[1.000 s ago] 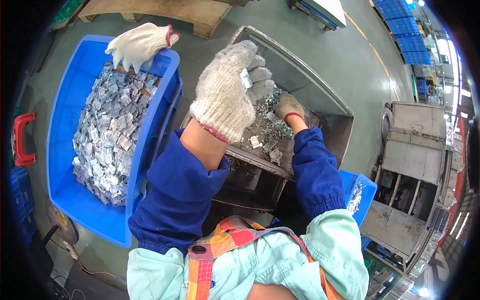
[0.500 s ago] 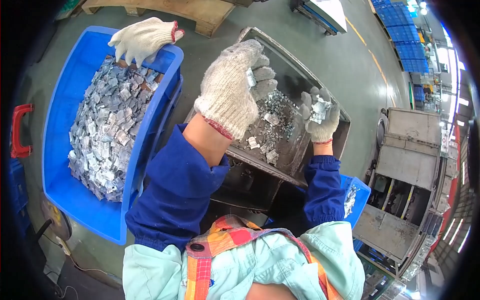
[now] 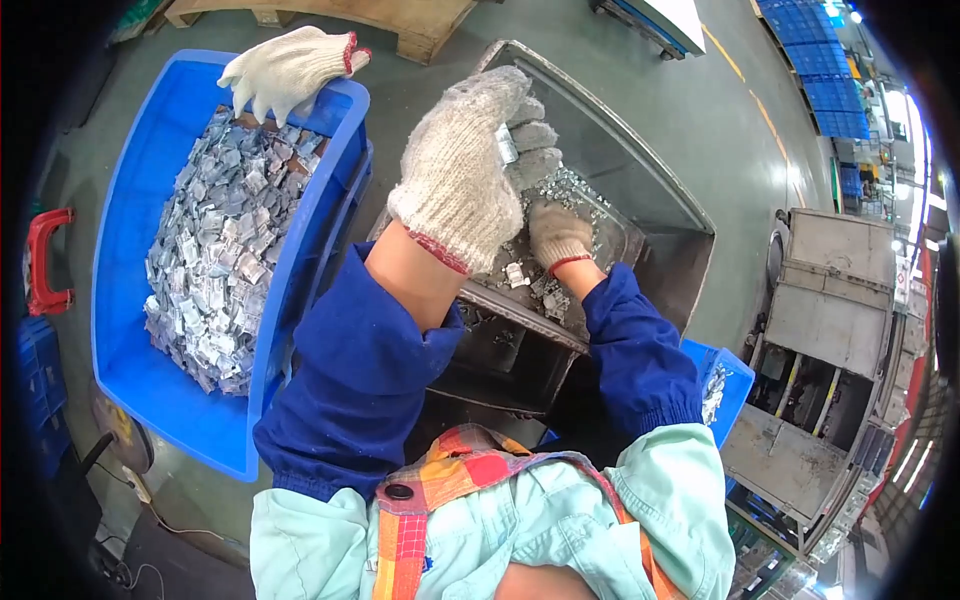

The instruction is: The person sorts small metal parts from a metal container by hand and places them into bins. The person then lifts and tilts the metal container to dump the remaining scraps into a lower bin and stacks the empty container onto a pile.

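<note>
My left hand (image 3: 465, 165), in a cream knitted glove, is curled around a small shiny metal piece (image 3: 507, 143) above the left side of a grey metal tray (image 3: 610, 110). My right hand (image 3: 560, 236), also gloved, reaches down into the tray among small metal bits (image 3: 575, 190); its fingertips are hidden, and what they hold, if anything, cannot be seen. Some larger flat pieces (image 3: 515, 275) lie in the tray near its front edge.
At the left stands a blue bin (image 3: 115, 350) heaped with flat metal pieces (image 3: 225, 250), a spare glove (image 3: 290, 72) over its rim. A smaller blue bin (image 3: 738, 385) is at the right, beside grey metal machinery (image 3: 830, 290). A wooden pallet (image 3: 340, 15) lies behind.
My right hand, palm up with flat pieces at the tray's right side half a second ago, is back down among the bits. The pieces no longer show in it. My left hand keeps its grip.
</note>
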A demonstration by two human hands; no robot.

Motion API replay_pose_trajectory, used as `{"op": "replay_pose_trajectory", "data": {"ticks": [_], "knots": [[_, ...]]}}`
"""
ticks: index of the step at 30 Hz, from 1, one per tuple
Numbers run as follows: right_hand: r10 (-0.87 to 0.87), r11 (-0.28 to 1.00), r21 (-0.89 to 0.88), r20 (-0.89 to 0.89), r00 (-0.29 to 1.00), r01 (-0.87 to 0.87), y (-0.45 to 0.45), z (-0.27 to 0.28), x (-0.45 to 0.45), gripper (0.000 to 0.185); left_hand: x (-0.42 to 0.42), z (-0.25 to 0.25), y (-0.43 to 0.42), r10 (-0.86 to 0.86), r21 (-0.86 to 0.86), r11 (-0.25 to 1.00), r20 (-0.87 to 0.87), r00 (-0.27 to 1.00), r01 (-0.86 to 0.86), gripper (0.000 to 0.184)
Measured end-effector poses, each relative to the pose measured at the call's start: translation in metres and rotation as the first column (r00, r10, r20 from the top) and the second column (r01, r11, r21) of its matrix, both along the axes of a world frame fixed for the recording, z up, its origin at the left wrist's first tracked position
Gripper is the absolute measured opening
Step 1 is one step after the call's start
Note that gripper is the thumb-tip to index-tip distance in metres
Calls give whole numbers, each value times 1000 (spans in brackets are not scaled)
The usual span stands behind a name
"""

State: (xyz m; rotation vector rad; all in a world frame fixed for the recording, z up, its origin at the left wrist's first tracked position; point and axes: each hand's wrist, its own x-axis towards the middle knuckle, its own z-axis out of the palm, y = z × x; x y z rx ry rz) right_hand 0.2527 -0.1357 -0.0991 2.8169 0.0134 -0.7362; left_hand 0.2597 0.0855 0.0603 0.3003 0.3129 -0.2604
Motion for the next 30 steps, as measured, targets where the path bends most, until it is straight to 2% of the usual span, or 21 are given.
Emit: {"op": "replay_pose_trajectory", "data": {"ticks": [4, 7, 8, 9, 10, 11, 12, 14, 15, 18, 19, 20, 21, 22, 23, 25, 26, 27, 28, 29, 30], "knots": [[68, 997, 46, -27, 997, -67, -15, -2, 6, 27, 0, -1, 2, 1, -29, 1000, 27, 1000, -1, 15], [-204, 775, 575, -164, 965, 262, -50, 8, 9, 26, 4, -10, 2, -4, -78, 997, 69, 998, 10, 13], [-265, 617, 701, -242, 933, 357, -63, 12, 9, 28, 5, -13, 2, -6, -95, 995, 82, 997, 14, 12], [-394, 184, 796, -477, 785, 576, -73, 27, 5, 34, 4, -11, 2, 0, -75, 997, 67, 998, 5, 11], [-382, -294, 698, -712, 589, 654, -85, 44, -5, 42, 4, -7, 3, 5, -57, 998, 51, 999, -3, 11], [-224, -443, 748, -626, 747, 494, -103, 47, -12, 44, 4, -2, 4, 10, -39, 999, 38, 999, -8, 10], [-47, -691, 560, -666, 745, 457, -101, 58, -21, 45, 3, 3, 4, 20, -28, 999, 15, 1000, -20, 10], [-149, -741, 526, -735, 661, 418, -116, 71, -33, 46, 3, 10, 4, 40, -6, 999, -27, 999, -40, 10], [-174, -665, 619, -673, 718, 419, -122, 71, -40, 43, 4, 8, 3, 28, -18, 999, -12, 1000, -28, 10], [-189, -164, 716, -697, 691, 678, -126, 88, -47, 37, 9, -8, 3, -19, -95, 995, 75, 997, 26, 12], [-322, 99, 614, -725, 609, 783, -121, 93, -54, 38, 11, -14, 5, -39, -147, 987, 132, 990, 59, 10], [-392, 439, 493, -647, 654, 751, -104, 97, -60, 45, 11, -16, 6, -56, -197, 976, 189, 980, 94, 10], [-281, 848, 181, -643, 712, 498, -93, 91, -56, 54, 9, -8, 5, -39, -133, 989, 128, 991, 56, 10], [-329, 823, 17, -800, 502, 568, -95, 76, -64, 58, 6, 1, 4, -14, -66, 998, 69, 998, 18, 10], [-154, 911, 94, -825, 544, 400, -112, 38, -76, 58, 4, 7, 3, 18, 3, 1000, 8, 1000, -18, 10], [7, 896, 297, -754, 657, 331, -124, 11, -75, 61, 6, 2, 3, 14, -40, 999, 38, 999, -12, 10], [-40, 804, 419, -669, 742, 421, -121, 17, -67, 64, 6, -1, 3, 9, -60, 998, 49, 999, -6, 10], [-123, 455, 582, -709, 695, 674, -110, 36, -59, 73, 5, -1, 3, 15, -45, 999, 32, 999, -14, 11], [-119, 12, 609, -786, 606, 793, -100, 56, -50, 84, 5, 0, 1, 19, -31, 999, 16, 1000, -18, 12], [-201, -186, 635, -772, 604, 750, -77, 85, -44, 86, 6, 1, 0, 20, -13, 1000, 6, 1000, -20, 14], [-183, -209, 682, -731, 657, 701, -66, 99, -33, 84, 7, 0, 0, 20, -30, 999, 15, 1000, -19, 14]]}}
